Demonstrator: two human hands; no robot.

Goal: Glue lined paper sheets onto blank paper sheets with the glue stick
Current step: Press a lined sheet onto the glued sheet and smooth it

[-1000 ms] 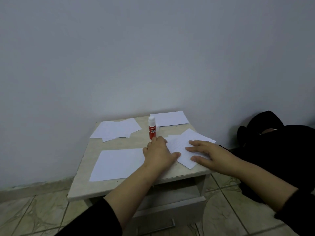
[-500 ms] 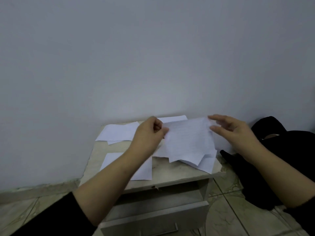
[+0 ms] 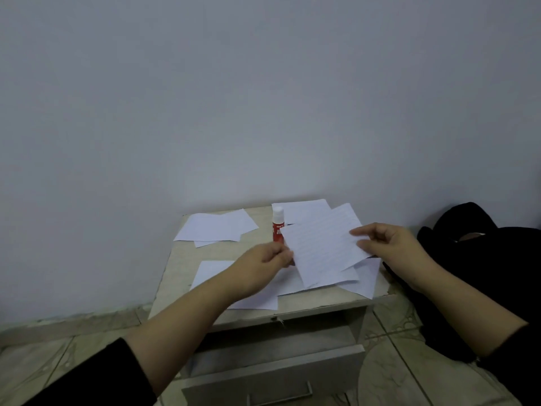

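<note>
A lined paper sheet (image 3: 322, 247) is held tilted just above the small bedside table (image 3: 175, 276). My right hand (image 3: 386, 244) pinches its right edge, and my left hand (image 3: 263, 259) grips its left edge. Several more lined sheets (image 3: 363, 279) lie under it on the table's right side. A blank sheet (image 3: 210, 271) lies flat at the front left, partly under my left forearm. The red glue stick (image 3: 277, 224) with a white cap stands upright behind my left hand. Blank sheets (image 3: 216, 227) lie at the back left, another (image 3: 298, 209) at the back right.
The table stands against a plain wall (image 3: 263, 98). Its drawer (image 3: 275, 373) is pulled open below the top. A black bag or garment (image 3: 480, 259) lies on the tiled floor to the right.
The hands lifted one lined sheet off the right-hand pile. In the last half second they lowered it toward the table, uncovering the glue stick.
</note>
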